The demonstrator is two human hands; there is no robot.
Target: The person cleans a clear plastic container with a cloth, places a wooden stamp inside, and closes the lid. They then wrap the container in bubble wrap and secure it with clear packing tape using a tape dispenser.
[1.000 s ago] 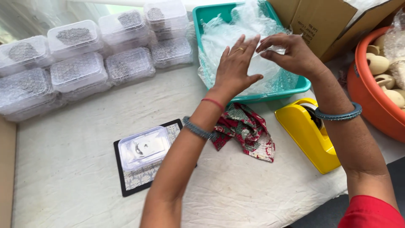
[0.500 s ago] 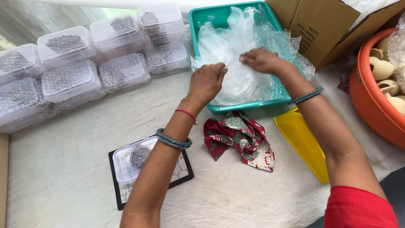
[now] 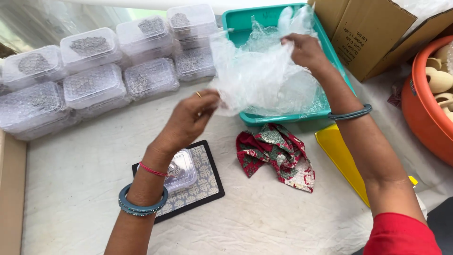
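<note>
Both my hands hold one sheet of clear bubble wrap (image 3: 264,75), stretched out above the near edge of a teal tray (image 3: 236,21). My left hand (image 3: 191,115) pinches the sheet's lower left corner. My right hand (image 3: 306,49) grips its upper right edge over the tray. Below my left wrist a small clear plastic box (image 3: 184,170) with a dark trinket inside sits on a black-edged patterned card (image 3: 205,182). A red and green patterned cloth (image 3: 278,153) lies crumpled in front of the tray.
Several clear lidded boxes of grey pieces (image 3: 94,75) are stacked at the back left. A cardboard carton (image 3: 373,33) stands at the back right beside an orange tub (image 3: 424,108) of beige items. A yellow tape dispenser (image 3: 339,151) lies under my right forearm. White cloth (image 3: 71,189) covers the table.
My hands have lifted a bubble wrap sheet out of the tray and pulled it apart. The left hand has moved toward me and to the left, the right stayed over the tray.
</note>
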